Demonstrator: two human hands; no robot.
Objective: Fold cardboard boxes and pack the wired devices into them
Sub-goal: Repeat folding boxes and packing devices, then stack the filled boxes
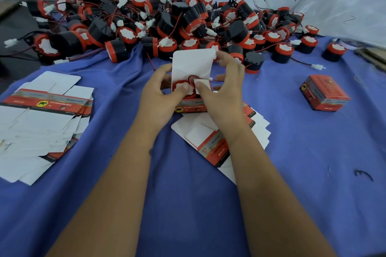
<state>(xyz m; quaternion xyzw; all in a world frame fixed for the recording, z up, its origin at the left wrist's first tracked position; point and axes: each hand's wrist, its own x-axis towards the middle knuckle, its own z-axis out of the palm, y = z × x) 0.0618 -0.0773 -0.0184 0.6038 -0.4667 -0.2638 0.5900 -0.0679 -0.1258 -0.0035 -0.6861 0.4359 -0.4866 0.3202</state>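
I am seating one wired device (181, 88) in the open box (193, 104) at the middle of the blue cloth (302, 152), its red-rimmed white face looking up at me and its lid flap (193, 62) standing tall behind it. My left hand (160, 92) is curling round the box's left side with the thumb pressing on the device's rim. My right hand (222, 85) is gripping the right side, thumb pushing a small inner flap (200, 85) down while my fingertips are pinching the lid's top corner. The red wire is looping over the device, and its white connector (211, 79) is poking out past the right edge of the box.

That connector is my worry: if I am folding the lid while it is hanging outside, I am likely pinching the wire in the seam or leaving the lid bulging. Pressing too hard on the inner flap risks creasing it. The box is resting on a loose stack of flat blanks (219, 142), so it may slide as I push.

Further out, another pile of blanks (37, 123) is lying to my left, a finished box (324, 93) is sitting well apart on my right, and the heap of unpacked devices (167, 21) is lying just beyond
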